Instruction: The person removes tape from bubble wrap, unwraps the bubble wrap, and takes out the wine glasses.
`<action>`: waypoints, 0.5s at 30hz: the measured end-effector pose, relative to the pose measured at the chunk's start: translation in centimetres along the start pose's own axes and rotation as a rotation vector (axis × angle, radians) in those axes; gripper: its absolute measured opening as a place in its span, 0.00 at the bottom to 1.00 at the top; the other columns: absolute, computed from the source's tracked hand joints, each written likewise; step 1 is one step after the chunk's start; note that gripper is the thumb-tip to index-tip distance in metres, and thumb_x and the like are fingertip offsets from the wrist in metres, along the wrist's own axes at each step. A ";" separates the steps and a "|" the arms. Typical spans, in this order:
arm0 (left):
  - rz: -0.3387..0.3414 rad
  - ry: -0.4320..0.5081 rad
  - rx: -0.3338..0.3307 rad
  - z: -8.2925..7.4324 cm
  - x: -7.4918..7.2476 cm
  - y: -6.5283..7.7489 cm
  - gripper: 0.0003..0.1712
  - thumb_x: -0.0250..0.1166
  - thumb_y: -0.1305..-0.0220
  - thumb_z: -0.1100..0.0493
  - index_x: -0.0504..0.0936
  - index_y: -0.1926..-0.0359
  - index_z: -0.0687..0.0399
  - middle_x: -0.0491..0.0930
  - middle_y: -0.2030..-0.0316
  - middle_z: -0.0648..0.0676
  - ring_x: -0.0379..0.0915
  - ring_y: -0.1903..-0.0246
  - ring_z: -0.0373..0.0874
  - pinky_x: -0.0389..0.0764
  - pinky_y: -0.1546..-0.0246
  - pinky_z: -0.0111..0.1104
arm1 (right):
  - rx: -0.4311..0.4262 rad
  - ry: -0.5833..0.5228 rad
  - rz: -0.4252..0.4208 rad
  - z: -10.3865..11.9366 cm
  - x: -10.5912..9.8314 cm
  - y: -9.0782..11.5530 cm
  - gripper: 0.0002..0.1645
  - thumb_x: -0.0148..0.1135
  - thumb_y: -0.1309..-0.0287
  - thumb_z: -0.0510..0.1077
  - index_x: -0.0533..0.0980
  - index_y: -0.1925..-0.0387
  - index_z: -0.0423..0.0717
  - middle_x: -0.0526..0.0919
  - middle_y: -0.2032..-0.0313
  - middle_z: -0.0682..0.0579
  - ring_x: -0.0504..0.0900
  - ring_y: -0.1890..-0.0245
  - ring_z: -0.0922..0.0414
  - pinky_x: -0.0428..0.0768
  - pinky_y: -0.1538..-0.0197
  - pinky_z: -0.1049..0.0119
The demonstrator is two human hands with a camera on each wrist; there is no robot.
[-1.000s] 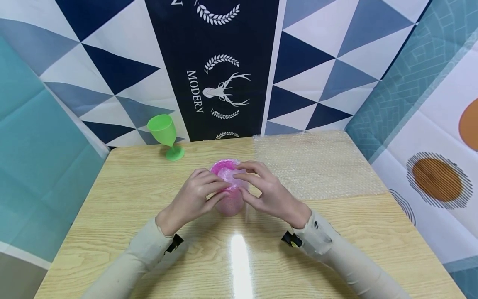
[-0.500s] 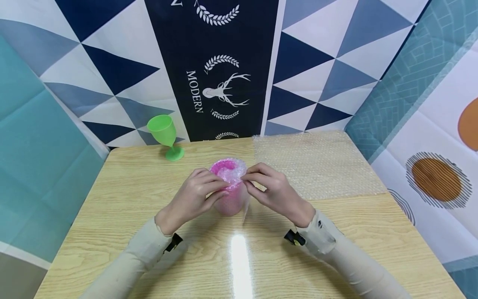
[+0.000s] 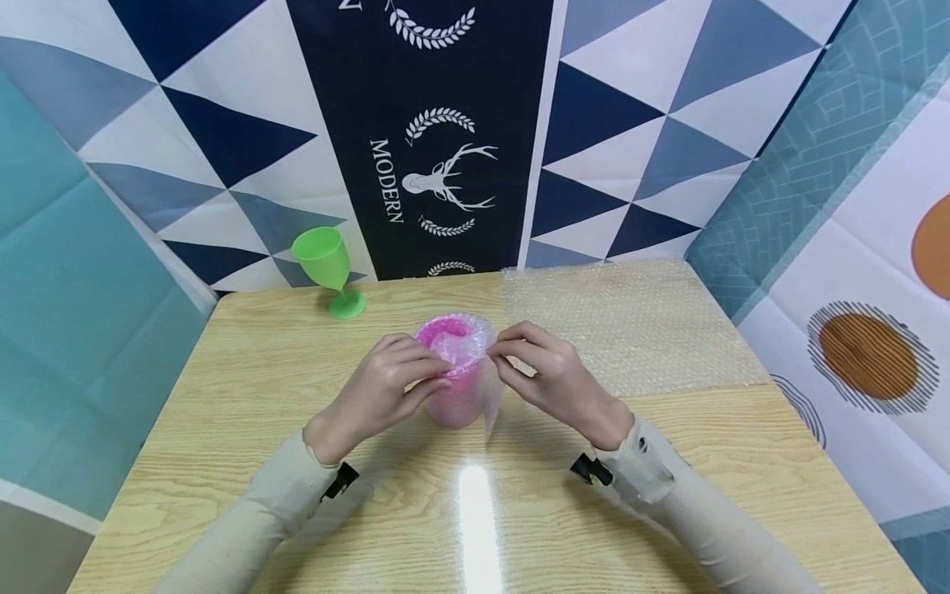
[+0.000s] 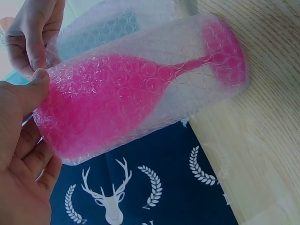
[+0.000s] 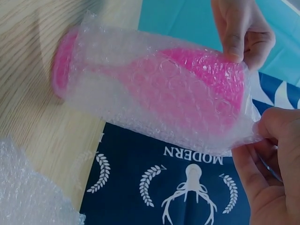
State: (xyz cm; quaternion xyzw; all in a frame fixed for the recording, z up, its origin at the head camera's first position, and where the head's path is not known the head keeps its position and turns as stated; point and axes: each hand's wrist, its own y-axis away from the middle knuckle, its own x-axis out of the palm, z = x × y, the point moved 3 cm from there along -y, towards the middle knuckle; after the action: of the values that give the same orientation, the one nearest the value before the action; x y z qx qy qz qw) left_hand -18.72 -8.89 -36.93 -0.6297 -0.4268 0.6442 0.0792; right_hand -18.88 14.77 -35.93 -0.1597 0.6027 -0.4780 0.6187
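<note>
A pink goblet (image 4: 108, 101) stands upright on the wood-grain counter (image 3: 245, 371), near the middle and between the two hands, with clear bubble wrap (image 5: 110, 101) around it. The left hand (image 3: 386, 384) pinches the wrap at the goblet's rim, thumb on the near side. The right hand (image 3: 545, 375) grasps a loose edge of the wrap between thumb and fingers, just beside the rim, and a flap of it hangs down on that side. A green goblet (image 3: 325, 260) stands upright at the back left; a flat bubble-wrap sheet (image 3: 631, 326) lies at the back right
</note>
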 end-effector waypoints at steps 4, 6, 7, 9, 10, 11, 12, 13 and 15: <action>-0.002 0.010 -0.002 0.1 -0.1 0.1 0.11 0.76 0.41 0.59 0.91 0.57 0.55 0.90 0.62 0.49 0.83 0.58 0.44 0.80 0.46 0.40 | 0.000 0.011 -0.009 -0.2 -0.1 0.1 0.12 0.71 0.49 0.25 0.86 0.62 0.37 0.85 0.62 0.47 0.87 0.64 0.56 0.87 0.57 0.74; -0.002 0.014 -0.002 0.1 -0.1 0.1 0.11 0.76 0.41 0.59 0.91 0.57 0.55 0.90 0.62 0.49 0.83 0.58 0.44 0.80 0.47 0.40 | 0.006 0.016 -0.009 -0.3 -0.2 0.1 0.12 0.70 0.48 0.25 0.86 0.62 0.38 0.85 0.63 0.48 0.87 0.65 0.56 0.87 0.58 0.73; -0.003 0.016 -0.001 0.1 -0.1 0.1 0.10 0.77 0.41 0.59 0.91 0.57 0.55 0.90 0.62 0.49 0.83 0.59 0.44 0.80 0.47 0.40 | 0.010 0.017 -0.009 -0.4 -0.2 0.2 0.12 0.70 0.48 0.25 0.86 0.62 0.38 0.85 0.63 0.48 0.87 0.65 0.56 0.87 0.58 0.73; -0.002 0.017 -0.002 0.2 -0.2 0.1 0.10 0.77 0.41 0.59 0.91 0.58 0.55 0.90 0.62 0.49 0.84 0.59 0.43 0.81 0.47 0.40 | 0.017 0.019 -0.006 -0.4 -0.3 0.2 0.11 0.69 0.47 0.25 0.86 0.63 0.38 0.85 0.63 0.48 0.87 0.65 0.56 0.87 0.58 0.72; -0.003 0.018 -0.001 0.2 -0.2 0.1 0.10 0.77 0.41 0.59 0.91 0.58 0.55 0.90 0.62 0.49 0.84 0.59 0.43 0.81 0.47 0.39 | 0.019 0.018 -0.006 -0.4 -0.4 0.2 0.10 0.69 0.46 0.26 0.86 0.63 0.38 0.85 0.63 0.48 0.87 0.65 0.56 0.87 0.58 0.72; -0.002 0.020 -0.004 0.2 -0.2 0.1 0.10 0.77 0.41 0.59 0.91 0.58 0.55 0.90 0.62 0.49 0.84 0.59 0.43 0.81 0.47 0.39 | 0.020 0.017 -0.006 -0.5 -0.4 0.2 0.10 0.69 0.45 0.26 0.86 0.63 0.37 0.85 0.63 0.47 0.87 0.64 0.55 0.87 0.57 0.71; -0.001 0.021 -0.005 0.2 -0.3 0.1 0.10 0.77 0.41 0.59 0.91 0.58 0.55 0.90 0.62 0.49 0.84 0.59 0.43 0.81 0.47 0.39 | 0.023 0.017 -0.005 -0.5 -0.4 0.3 0.09 0.69 0.45 0.26 0.86 0.63 0.37 0.85 0.63 0.47 0.87 0.64 0.55 0.87 0.57 0.71; -0.001 0.023 -0.007 0.3 -0.3 0.1 0.10 0.77 0.41 0.59 0.91 0.58 0.55 0.90 0.62 0.49 0.84 0.59 0.43 0.81 0.46 0.39 | 0.026 0.018 -0.005 -0.5 -0.5 0.3 0.09 0.68 0.45 0.26 0.85 0.63 0.37 0.85 0.63 0.47 0.87 0.64 0.55 0.87 0.57 0.71; -0.003 0.028 -0.007 0.3 -0.3 0.2 0.11 0.77 0.42 0.59 0.91 0.58 0.55 0.90 0.62 0.49 0.84 0.59 0.43 0.81 0.47 0.39 | 0.032 0.018 -0.007 -0.6 -0.5 0.3 0.09 0.68 0.45 0.26 0.85 0.63 0.37 0.85 0.63 0.47 0.87 0.64 0.55 0.87 0.57 0.71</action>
State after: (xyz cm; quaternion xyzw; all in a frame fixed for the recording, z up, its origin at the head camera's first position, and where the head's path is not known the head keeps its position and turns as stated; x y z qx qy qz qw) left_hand -18.86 -9.32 -36.88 -0.6384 -0.4289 0.6336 0.0840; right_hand -19.16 15.59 -36.00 -0.1477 0.5999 -0.4913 0.6140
